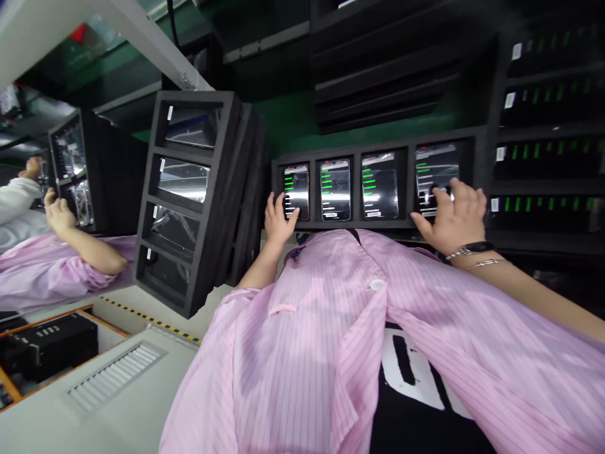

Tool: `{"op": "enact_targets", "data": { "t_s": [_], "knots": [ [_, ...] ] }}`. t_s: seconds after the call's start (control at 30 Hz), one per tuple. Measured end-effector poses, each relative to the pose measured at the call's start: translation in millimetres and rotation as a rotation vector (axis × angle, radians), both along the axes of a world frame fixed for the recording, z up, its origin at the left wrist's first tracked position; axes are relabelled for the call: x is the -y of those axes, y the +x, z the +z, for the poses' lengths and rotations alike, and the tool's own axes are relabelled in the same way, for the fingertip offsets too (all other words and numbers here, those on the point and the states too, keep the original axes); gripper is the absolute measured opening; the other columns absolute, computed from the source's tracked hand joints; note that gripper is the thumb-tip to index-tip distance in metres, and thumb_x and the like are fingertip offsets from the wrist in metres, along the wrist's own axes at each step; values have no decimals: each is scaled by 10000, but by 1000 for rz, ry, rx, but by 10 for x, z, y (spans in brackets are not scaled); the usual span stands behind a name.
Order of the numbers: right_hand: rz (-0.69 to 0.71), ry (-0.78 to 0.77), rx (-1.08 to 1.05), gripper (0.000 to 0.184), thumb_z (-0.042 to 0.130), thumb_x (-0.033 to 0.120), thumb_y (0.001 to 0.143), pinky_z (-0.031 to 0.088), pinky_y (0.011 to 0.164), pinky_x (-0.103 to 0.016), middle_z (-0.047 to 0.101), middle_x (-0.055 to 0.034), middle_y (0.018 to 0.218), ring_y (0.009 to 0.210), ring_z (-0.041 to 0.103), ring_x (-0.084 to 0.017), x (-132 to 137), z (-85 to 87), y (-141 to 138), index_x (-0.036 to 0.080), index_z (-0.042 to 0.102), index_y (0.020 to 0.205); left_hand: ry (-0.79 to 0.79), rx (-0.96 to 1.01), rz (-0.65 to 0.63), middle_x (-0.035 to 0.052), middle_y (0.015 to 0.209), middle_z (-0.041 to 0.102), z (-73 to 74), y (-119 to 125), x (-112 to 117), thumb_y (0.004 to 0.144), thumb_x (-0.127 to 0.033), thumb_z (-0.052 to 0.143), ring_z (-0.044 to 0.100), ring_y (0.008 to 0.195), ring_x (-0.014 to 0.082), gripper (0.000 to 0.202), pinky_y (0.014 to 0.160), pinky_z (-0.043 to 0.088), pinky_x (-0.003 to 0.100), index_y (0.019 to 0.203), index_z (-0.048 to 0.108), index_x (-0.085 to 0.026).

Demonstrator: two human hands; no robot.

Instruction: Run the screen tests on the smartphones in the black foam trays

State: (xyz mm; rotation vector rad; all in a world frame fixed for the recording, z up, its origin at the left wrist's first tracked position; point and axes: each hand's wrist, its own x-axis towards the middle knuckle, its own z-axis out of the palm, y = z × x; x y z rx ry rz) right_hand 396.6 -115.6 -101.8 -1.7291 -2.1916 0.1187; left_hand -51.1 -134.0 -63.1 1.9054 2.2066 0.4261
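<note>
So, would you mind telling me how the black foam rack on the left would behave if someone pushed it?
The black foam rack is probably light for its size, given its spongy-looking walls, though the glossy screens in its slots may add weight. Standing tall and narrow, it could likely tip if pushed high up.

Landmark: black foam rack
Left of it: co-worker's hands and pink striped sleeve
Below it: yellow-black hazard tape
Right of it: black shelving, green lights

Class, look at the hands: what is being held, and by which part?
Neither grips clearly: the left hand touches one phone's lower edge, the right hand covers another phone's lower screen.
</note>
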Motion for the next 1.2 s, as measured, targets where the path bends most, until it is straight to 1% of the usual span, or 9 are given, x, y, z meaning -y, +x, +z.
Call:
{"op": "enact_targets", "data": {
  "t_s": [0.17, 0.23, 0.33, 0.43, 0.5, 0.6, 0.73, 0.83, 1.2],
  "knots": [
    [-7, -41, 24, 792, 498, 637, 925, 285, 1210, -698, 480, -314, 1543, 1441, 422, -446, -5, 132, -52, 49, 533, 1455, -86, 46, 18, 212, 1696, 302, 106, 40, -48, 970, -714, 549, 491, 1470, 418, 799, 1150, 501, 541, 1595, 451, -226],
    [6, -54, 19, 742, 480, 598, 954, 256, 1232, -678, 534, -294, 1506, 1440, 429, -425, -13, 207, -96, 50, 537, 1449, -121, 47, 14, 208, 1700, 285, 135, 42, -84, 955, -711, 580, 509, 1450, 432, 812, 1124, 519, 548, 1607, 441, -248],
    [21, -77, 17, 671, 436, 552, 995, 213, 1253, -661, 587, -265, 1464, 1438, 441, -402, -20, 269, -121, 63, 550, 1440, -145, 27, 6, 192, 1700, 282, 148, 24, -118, 952, -698, 597, 515, 1439, 442, 749, 1118, 517, 572, 1565, 510, -277],
    [69, -69, 34, 745, 450, 611, 994, 216, 1258, -647, 516, -295, 1525, 1454, 413, -420, 3, 267, -63, 36, 536, 1460, -72, -21, -33, 210, 1679, 337, 131, -18, -88, 936, -699, 620, 390, 1535, 442, 803, 1226, 389, 627, 1575, 491, -230],
    [116, -39, 58, 822, 497, 684, 963, 219, 1259, -642, 474, -311, 1551, 1446, 407, -436, 38, 249, 1, 36, 544, 1467, -23, -48, -138, 219, 1657, 395, 112, -52, -29, 905, -704, 661, 305, 1588, 422, 863, 1295, 258, 646, 1574, 478, -189],
    [174, 5, 98, 810, 556, 724, 934, 226, 1253, -637, 520, -302, 1499, 1384, 451, -438, 90, 229, 73, 77, 616, 1418, -31, -81, -317, 191, 1599, 507, 86, -89, 75, 865, -685, 726, 352, 1574, 399, 789, 1331, 158, 642, 1476, 588, -205],
    [202, -14, 135, 718, 514, 655, 987, 209, 1237, -651, 597, -286, 1402, 1298, 512, -420, 96, 240, 71, 78, 639, 1396, -92, -100, -417, 159, 1522, 610, 88, -86, 132, 915, -585, 721, 506, 1472, 369, 616, 1325, 201, 621, 1413, 654, -227],
    [194, -52, 122, 753, 500, 666, 988, 199, 1232, -663, 621, -273, 1374, 1289, 521, -413, 64, 253, 47, 56, 619, 1413, -116, -105, -448, 139, 1509, 631, 115, -66, 110, 972, -508, 667, 536, 1445, 361, 506, 1313, 219, 627, 1400, 671, -239],
    [172, -93, 143, 737, 476, 700, 983, 236, 1200, -681, 621, -234, 1403, 1315, 507, -422, 50, 259, 44, 114, 654, 1391, -93, -122, -431, 130, 1495, 647, 95, -47, 87, 968, -519, 669, 552, 1426, 375, 497, 1297, 238, 634, 1369, 698, -227]
  ]
}}
